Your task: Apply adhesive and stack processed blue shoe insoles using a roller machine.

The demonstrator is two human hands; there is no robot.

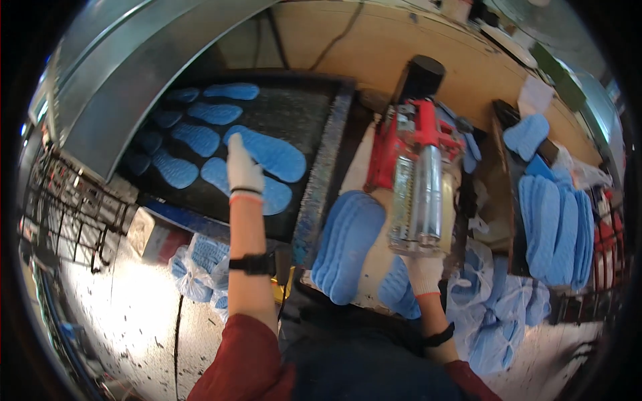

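Observation:
My left hand (245, 170), in a white glove, reaches over a dark belt (284, 100) with its fingers stretched forward. Its fingertips are at the edge of a blue insole (277, 155); whether they touch it I cannot tell. Another blue insole (271, 195) lies partly hidden beneath this hand. My right hand (426, 273), also gloved, is by the front end of a red and silver machine (428, 180), which hides its fingers. Beside that hand are some blue insoles (399, 287), and a neat stack of blue insoles (349, 244) stands left of the machine.
Several more insoles (195, 139) lie in rows on the belt, running under a metal hood (157, 73). On the right, a side shelf holds piled insoles (555, 224). Clear plastic bags of insoles (495, 321) sit low on the right, with another bag (197, 267) at left.

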